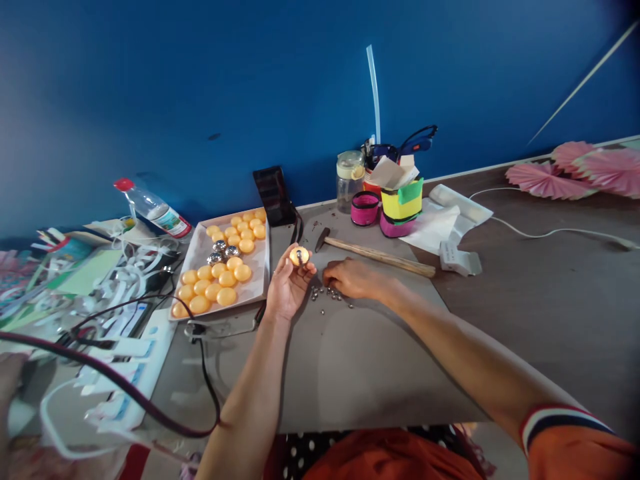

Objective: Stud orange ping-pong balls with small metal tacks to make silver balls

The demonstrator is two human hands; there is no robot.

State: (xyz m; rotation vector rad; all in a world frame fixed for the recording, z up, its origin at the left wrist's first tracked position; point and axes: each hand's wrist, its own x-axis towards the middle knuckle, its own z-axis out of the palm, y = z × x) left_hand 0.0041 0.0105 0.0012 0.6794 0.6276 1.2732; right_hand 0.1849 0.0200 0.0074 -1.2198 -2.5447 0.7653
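My left hand holds a small round orange piece between thumb and fingers. Its pale face, marked by a dark slot-like strip, is turned toward me. To the right, my right hand rests low over the mat with its fingers curled down together. Whatever is under its fingertips is hidden. Small shiny metal balls lie scattered on the grey mat just below those fingers. Beyond my right hand lies a hammer with a wooden handle, its dark head pointing left.
A shallow white tray on the left carries several orange balls and a few silver ones. Behind stand a black phone-like slab, a lidded jar and a yellow container. Cables and clutter crowd the left; pink paper fans lie right.
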